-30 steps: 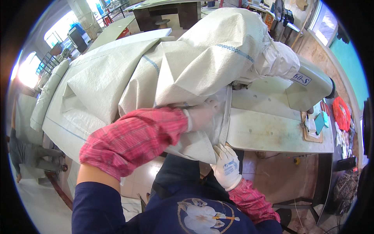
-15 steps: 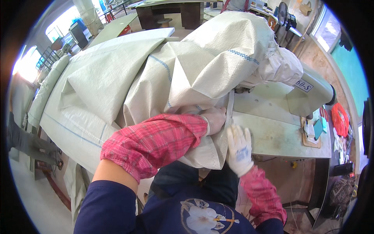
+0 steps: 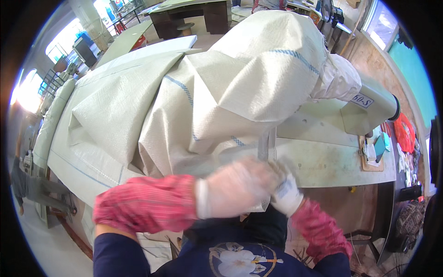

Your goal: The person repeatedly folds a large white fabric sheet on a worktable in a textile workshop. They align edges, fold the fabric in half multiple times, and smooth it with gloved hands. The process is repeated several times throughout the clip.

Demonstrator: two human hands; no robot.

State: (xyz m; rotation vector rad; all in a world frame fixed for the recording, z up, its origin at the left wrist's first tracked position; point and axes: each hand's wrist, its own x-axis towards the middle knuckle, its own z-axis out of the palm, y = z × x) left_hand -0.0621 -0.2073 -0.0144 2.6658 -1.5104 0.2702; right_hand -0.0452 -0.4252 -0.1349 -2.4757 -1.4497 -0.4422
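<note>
A large sheet of white woven plastic cloth (image 3: 221,101) with blue dashed stripes lies bunched and folded before me. A narrow pale strip (image 3: 267,145) hangs at its right edge, down toward my hands. My left hand (image 3: 235,187), in a white glove, is smeared by motion in front of the cloth's near edge. Against its fingertips is my right hand (image 3: 287,191), also gloved, by the lower end of the strip. The fingers of both hands are blurred or overlapping, so what they hold cannot be made out.
A pale industrial sewing machine (image 3: 367,108) stands on the worktable (image 3: 323,159) to the right, its head covered by the cloth. A clipboard (image 3: 371,157) and a red plastic bag (image 3: 404,134) lie farther right. A fan (image 3: 330,16) stands behind. A person's legs show at far left.
My left hand has come off the cloth and moved nearer to me, meeting my right hand. The right hand's fingers, stretched out before, are now bent toward the left hand.
</note>
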